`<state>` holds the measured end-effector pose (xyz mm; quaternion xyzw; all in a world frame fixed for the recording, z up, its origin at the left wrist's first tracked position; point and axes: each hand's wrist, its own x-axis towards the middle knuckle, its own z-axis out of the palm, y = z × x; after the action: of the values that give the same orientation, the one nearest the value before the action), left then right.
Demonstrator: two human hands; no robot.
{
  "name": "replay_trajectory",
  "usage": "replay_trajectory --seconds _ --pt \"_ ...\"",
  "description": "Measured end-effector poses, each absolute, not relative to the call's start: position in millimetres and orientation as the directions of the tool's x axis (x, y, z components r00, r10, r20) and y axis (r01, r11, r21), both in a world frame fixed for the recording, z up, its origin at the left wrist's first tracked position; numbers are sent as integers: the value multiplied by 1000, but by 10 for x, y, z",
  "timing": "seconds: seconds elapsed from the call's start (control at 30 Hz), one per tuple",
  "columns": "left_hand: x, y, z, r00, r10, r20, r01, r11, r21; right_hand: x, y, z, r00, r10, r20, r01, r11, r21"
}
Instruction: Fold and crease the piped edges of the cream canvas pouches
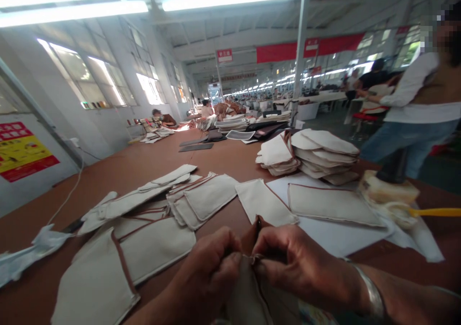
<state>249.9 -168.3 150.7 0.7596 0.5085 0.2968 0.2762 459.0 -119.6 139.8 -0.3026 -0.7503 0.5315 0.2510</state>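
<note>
My left hand [216, 262] and my right hand [288, 258] meet at the front middle of the table, each with thumb and fingers pinched on one sewn fabric piece [248, 291]. The piece is off-white with a brown edge, and its lower part hangs down below my hands. A brown flap [250, 236] of it stands up between my fingers. Just beyond lies a flat off-white panel [266, 202]. Left of my hands rests a larger off-white panel [158, 246] with brown trim. My fingers hide the exact spot being gripped.
Stacked fabric pieces [324, 152] stand at the right back of the brown table [154, 152]. Near the right edge are a container with a yellow handle [432, 211] and a yellowish block [389, 188]. White sheets [331, 238] lie under some panels. A person [421, 90] stands at right.
</note>
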Motion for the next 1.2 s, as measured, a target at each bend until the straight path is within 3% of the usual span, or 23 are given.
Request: replay_trajectory --seconds 0.07,0.13,0.5,0.67,0.8,0.97,1.03,1.1,1.2 --pt "2464 -1631 1509 319 944 82 470 -233 851 4585 -1216 1379 -657 750 73 202 269 -942" --pt "2460 -1595 1514 362 931 55 401 -209 892 4577 -1227 1362 -625 775 95 181 263 -948" --pt "2636 -1629 1587 289 957 28 577 -197 792 4575 -1295 1366 -582 748 319 0 392 -920" --pt "2673 -1648 1605 205 977 -56 473 -49 879 4607 -1330 1350 -579 584 568 -9 693 -721" --pt "2686 -1663 1590 160 956 -246 230 206 951 4658 -1316 1313 -636 522 568 135 800 -584" --pt "2674 -1690 1538 244 912 -329 -6 341 940 4722 -1213 1208 -719 241 651 73 959 -275" --pt "2655 -1706 1509 263 912 -315 -1 327 945 4750 -1214 1171 -732 246 635 45 948 -317" --pt "2620 -1722 1471 296 914 -278 30 282 959 4767 -1259 1166 -723 312 616 1 893 -451" --pt "2553 -1744 1415 345 919 -192 91 171 981 4755 -1347 1251 -583 641 500 -17 605 -796"
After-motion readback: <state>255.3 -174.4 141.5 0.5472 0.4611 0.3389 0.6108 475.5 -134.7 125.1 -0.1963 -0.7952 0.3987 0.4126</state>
